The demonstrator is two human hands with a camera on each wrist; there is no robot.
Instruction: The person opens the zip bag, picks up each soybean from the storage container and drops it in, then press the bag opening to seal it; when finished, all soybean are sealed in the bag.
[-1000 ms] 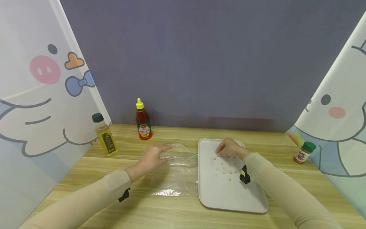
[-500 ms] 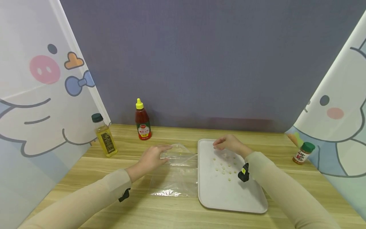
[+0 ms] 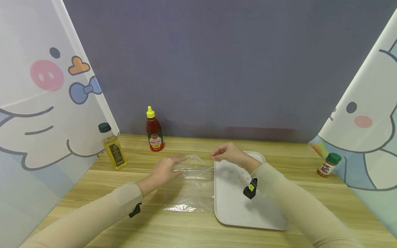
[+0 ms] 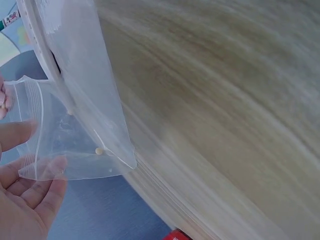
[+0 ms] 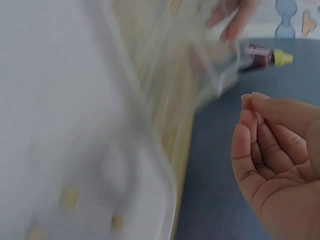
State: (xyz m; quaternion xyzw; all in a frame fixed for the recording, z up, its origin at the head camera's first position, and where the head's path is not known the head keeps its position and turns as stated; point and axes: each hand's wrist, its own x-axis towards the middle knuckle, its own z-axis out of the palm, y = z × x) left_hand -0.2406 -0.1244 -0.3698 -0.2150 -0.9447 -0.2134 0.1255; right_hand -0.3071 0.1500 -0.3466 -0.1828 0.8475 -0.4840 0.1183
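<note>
My left hand [image 3: 163, 172] holds a clear zip-lock bag [image 3: 189, 193] by its mouth, which is spread apart between thumb and fingers. A few small yellow beans show inside; one bean [image 4: 99, 150] is plain in the left wrist view. My right hand [image 3: 231, 154] is above the white tray's [image 3: 238, 213] far left edge, close to the bag's mouth. Its thumb and fingertips pinch together, and a small yellow bean [image 4: 3, 105] shows at them in the left wrist view. Several more beans [image 5: 117, 221] lie on the tray, partly hidden by the right arm.
Behind the left hand stands a ketchup bottle [image 3: 154, 132] with a yellow cap. An oil bottle [image 3: 114, 150] is at the far left. A green-capped spice jar [image 3: 328, 165] stands at the right. Printed cloth panels enclose the wooden table [image 3: 149, 225].
My right hand has lifted from the beans on the tray and moved left, toward the bag's mouth. The left hand and the bag have stayed in place.
</note>
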